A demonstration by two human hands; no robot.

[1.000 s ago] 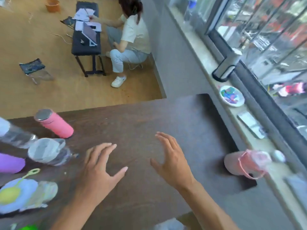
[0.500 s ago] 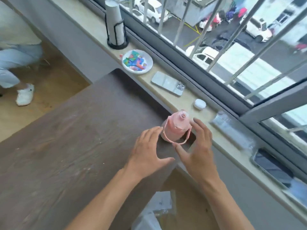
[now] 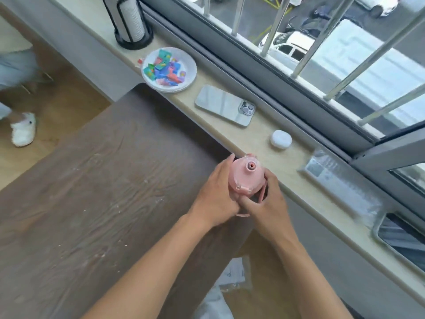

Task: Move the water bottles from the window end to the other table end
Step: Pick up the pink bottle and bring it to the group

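A pale pink water bottle [image 3: 247, 174] with a spout lid and a pink carry loop stands upright at the window-side corner of the dark wooden table [image 3: 92, 192]. My left hand [image 3: 217, 196] wraps its left side. My right hand [image 3: 268, 202] wraps its right side, thumb across the front. Both hands hide the bottle's body; only the lid and part of the loop show. The other bottles are out of view.
The beige windowsill [image 3: 264, 143] runs past the table's end, bearing a paper-roll holder [image 3: 131, 21], a white plate of coloured wrappers [image 3: 169, 70], a phone [image 3: 225, 105], a small white case [image 3: 280, 139] and a clear packet [image 3: 340, 180]. A person's shoe [image 3: 24, 130] is at left.
My view swung from the far end with several bottles to the window end. Both hands went from open above the table to closed around the pink bottle.
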